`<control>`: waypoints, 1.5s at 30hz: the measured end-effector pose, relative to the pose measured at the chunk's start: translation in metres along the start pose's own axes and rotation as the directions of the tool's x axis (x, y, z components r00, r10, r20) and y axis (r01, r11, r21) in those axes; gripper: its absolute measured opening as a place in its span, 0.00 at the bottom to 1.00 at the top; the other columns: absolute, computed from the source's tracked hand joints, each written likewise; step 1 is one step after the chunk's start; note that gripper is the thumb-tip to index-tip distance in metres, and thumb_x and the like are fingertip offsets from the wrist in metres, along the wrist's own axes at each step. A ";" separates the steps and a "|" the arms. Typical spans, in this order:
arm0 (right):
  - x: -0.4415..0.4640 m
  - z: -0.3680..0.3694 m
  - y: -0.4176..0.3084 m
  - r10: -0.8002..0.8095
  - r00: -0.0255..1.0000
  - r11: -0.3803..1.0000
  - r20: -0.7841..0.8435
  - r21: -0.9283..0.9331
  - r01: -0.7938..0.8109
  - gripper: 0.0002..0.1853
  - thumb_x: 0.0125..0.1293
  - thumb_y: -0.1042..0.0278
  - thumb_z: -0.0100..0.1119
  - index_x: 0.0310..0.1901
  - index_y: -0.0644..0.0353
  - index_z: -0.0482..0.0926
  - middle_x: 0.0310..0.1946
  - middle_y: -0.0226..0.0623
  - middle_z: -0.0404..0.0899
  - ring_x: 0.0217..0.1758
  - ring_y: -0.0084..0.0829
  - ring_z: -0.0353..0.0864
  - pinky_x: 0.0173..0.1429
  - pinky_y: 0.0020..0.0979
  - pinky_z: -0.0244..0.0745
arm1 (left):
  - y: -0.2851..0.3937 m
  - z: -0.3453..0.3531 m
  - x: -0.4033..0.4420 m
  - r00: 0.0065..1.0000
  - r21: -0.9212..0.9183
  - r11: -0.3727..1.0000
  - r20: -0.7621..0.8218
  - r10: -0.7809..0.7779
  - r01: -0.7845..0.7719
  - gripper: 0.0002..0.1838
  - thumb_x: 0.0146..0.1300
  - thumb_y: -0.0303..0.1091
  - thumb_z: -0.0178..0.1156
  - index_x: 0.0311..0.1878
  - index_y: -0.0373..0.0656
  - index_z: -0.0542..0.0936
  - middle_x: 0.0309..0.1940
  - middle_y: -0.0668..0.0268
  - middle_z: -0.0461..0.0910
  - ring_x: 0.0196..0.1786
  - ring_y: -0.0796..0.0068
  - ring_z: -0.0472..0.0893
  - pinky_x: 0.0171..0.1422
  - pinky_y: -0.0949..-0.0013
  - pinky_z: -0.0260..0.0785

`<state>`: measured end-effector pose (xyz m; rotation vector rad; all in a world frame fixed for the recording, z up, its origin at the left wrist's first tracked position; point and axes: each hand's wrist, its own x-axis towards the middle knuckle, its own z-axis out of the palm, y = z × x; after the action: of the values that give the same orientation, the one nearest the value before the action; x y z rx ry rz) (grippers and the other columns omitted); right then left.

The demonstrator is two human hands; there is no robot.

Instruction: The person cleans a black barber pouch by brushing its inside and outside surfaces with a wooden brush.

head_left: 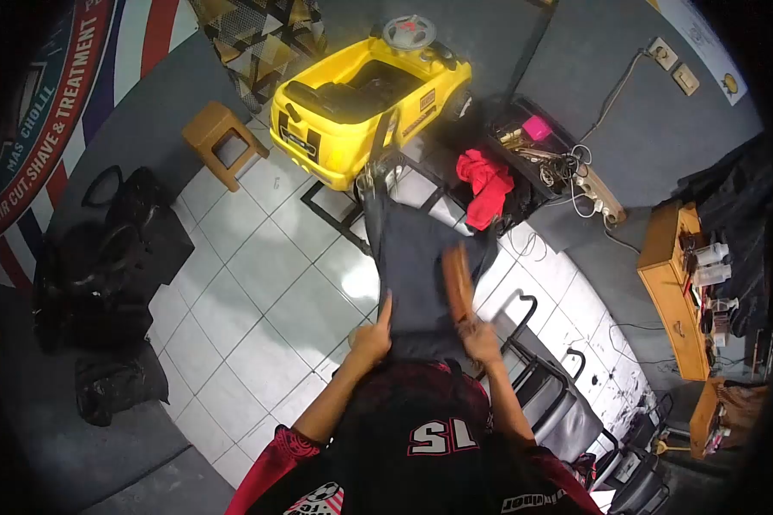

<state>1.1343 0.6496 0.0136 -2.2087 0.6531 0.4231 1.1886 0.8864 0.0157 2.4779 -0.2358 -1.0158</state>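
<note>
A dark cloth [416, 275], which looks like a barber's cape, stretches out in front of my body. My left hand [372, 341] is closed on its left edge near my waist, with one finger pointing forward along the edge. On the other side, my right hand [481, 343] grips a long brown brush [458, 283], wooden-looking and blurred by motion. The brush is tilted over the right part of the cloth; whether it touches the cloth I cannot tell. My right fingers are partly hidden around its near end.
A yellow toy car seat [335, 159] stands ahead on a black frame. Beside it are a red cloth [487, 187] and a black tray [524, 146] of tools and cables. A brown stool [223, 142] is at left, a black chair [558, 403] at right, near a wooden shelf [670, 292] with bottles.
</note>
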 end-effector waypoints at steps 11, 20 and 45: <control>-0.005 -0.006 -0.002 -0.138 0.961 0.930 -0.239 0.302 0.208 0.15 0.59 0.61 0.55 0.32 0.68 0.79 0.18 0.28 0.71 0.24 0.20 0.67 0.29 0.27 0.63 | -0.020 0.004 0.005 0.848 -0.336 0.847 -0.481 0.222 -0.412 0.12 0.62 0.34 0.48 0.42 0.40 0.78 0.22 0.55 0.78 0.25 0.58 0.79 0.32 0.61 0.70; -0.068 -0.097 -0.119 -0.225 0.635 0.624 -0.739 0.391 0.676 0.09 0.64 0.73 0.50 0.38 0.70 0.77 0.30 0.28 0.72 0.30 0.15 0.62 0.36 0.20 0.54 | 0.084 -0.089 -0.078 0.480 -0.223 0.638 -0.837 0.261 -0.737 0.18 0.65 0.26 0.47 0.57 0.34 0.67 0.35 0.64 0.75 0.33 0.79 0.74 0.38 0.75 0.66; -0.067 -0.100 -0.109 -0.208 0.584 0.698 -0.785 0.299 0.651 0.08 0.65 0.72 0.50 0.37 0.68 0.76 0.27 0.27 0.71 0.28 0.15 0.61 0.34 0.19 0.58 | 0.108 -0.107 -0.092 0.588 -0.454 0.495 -0.794 0.151 -0.740 0.16 0.64 0.27 0.47 0.55 0.39 0.70 0.28 0.71 0.73 0.24 0.86 0.67 0.27 0.79 0.59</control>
<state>1.1513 0.6563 0.1743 -1.7799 0.4539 -0.8681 1.1992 0.8567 0.1900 1.6164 -0.1986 0.1262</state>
